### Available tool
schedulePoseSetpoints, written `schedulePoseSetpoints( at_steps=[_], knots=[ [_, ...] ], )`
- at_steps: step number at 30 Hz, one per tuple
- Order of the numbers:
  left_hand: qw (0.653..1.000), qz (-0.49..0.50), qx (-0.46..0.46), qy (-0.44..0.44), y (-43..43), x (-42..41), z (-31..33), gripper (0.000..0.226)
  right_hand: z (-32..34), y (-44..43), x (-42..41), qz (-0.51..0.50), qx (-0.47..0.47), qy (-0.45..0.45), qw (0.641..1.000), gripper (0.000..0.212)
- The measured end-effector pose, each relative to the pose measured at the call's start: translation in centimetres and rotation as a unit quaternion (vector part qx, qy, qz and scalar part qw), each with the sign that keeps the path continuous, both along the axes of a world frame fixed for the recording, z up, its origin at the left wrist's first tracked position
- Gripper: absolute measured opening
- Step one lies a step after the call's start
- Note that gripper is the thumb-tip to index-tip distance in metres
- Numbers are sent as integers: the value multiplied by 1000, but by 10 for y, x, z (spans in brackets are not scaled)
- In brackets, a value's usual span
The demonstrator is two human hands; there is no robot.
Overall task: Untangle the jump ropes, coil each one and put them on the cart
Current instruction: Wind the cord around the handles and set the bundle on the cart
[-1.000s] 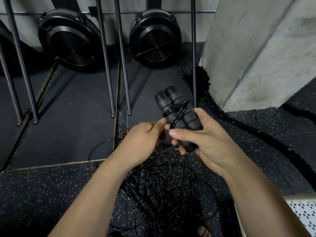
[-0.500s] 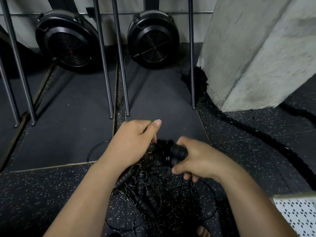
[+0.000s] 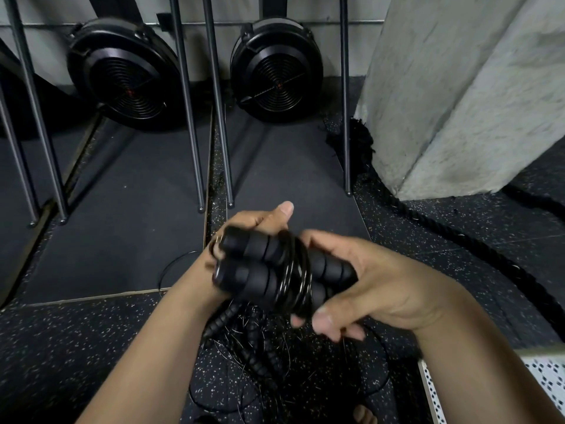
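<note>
A coiled black jump rope point(image 3: 260, 264) lies sideways between both hands, its two foam handles side by side with thin cable wound round their middle. My right hand point(image 3: 376, 286) grips the handles' right end, fingers curled under. My left hand point(image 3: 253, 221) sits behind the handles' left end with the thumb raised; its fingers are hidden. Below on the floor lies a tangle of black jump ropes point(image 3: 263, 356) with several ribbed handles and loose thin cable. A white perforated cart corner point(image 3: 550, 377) shows at the lower right.
Two black fan wheels point(image 3: 275, 71) stand at the wall behind slanted metal bars point(image 3: 217, 117). A concrete pillar point(image 3: 458, 87) rises at the right, with a thick black battle rope point(image 3: 458, 240) running round its base. A toe point(image 3: 363, 414) shows at the bottom edge.
The bundle was upright a second ago, dropped low toward the floor pile, and is now raised and turned sideways between both hands. More cable is wound round the handles.
</note>
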State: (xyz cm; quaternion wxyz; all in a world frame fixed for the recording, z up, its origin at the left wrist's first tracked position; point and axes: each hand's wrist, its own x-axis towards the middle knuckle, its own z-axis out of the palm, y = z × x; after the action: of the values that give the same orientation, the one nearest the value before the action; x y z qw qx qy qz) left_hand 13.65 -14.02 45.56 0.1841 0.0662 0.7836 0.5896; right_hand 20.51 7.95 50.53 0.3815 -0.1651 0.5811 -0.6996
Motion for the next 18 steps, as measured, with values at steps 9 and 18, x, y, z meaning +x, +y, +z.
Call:
schedulePoseSetpoints(
  at_steps=[9, 18],
  knots=[
    [994, -21, -95, 43, 15, 15, 10, 62, -7, -9, -13, -330, -38, -21, 943, 58],
    [977, -78, -175, 93, 10, 15, 5, 47, -29, -4, -19, -446, 198, 58, 871, 50]
  ],
)
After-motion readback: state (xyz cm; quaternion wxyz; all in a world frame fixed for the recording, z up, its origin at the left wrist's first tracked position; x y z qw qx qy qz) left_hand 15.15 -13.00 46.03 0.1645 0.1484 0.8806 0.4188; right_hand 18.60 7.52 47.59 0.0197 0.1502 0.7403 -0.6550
